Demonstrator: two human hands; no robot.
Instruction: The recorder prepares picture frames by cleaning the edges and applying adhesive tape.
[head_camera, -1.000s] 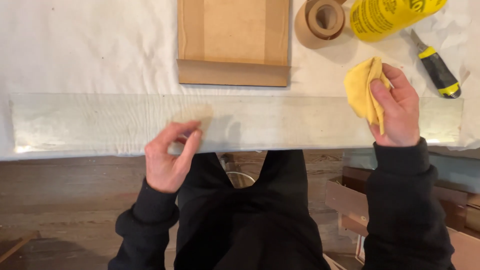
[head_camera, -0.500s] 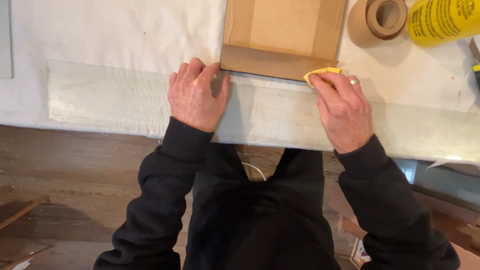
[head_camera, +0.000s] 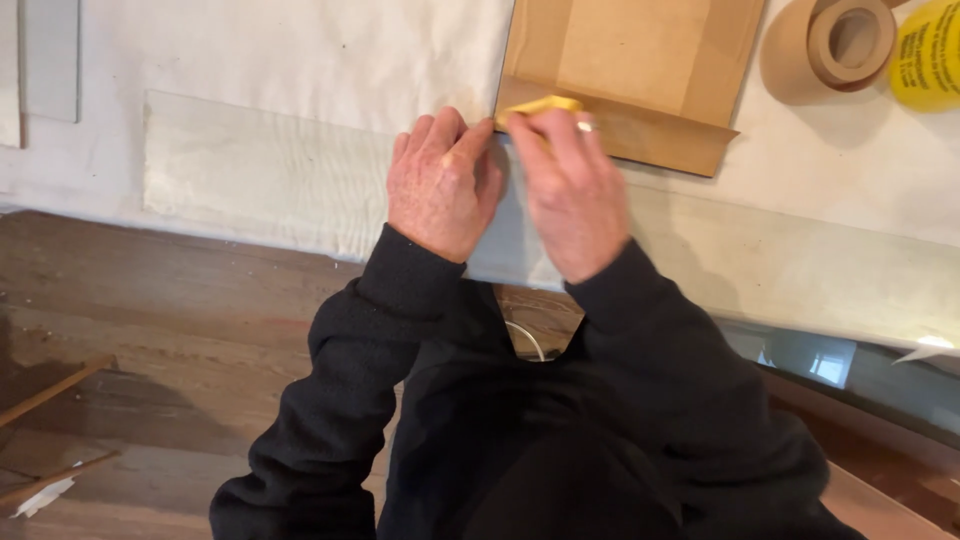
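Hands side by side on a glass strip at the desk edge.
The left hand (head_camera: 441, 185) lies flat, fingers together, pressing the glass strip (head_camera: 260, 175); the right hand (head_camera: 568, 190) is clamped on a yellow cloth (head_camera: 543, 104) at the strip's far edge, just beside the cardboard (head_camera: 640, 60). A tape roll (head_camera: 835, 45) sits on the desk (head_camera: 300, 50).

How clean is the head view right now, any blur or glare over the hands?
Head view: left hand and right hand slightly motion-soft, edges smeared; the yellow cloth is readable. Light is even and diffuse, with a soft shadow beside the tape roll. The glass strip shows faint sheen, no harsh glare.
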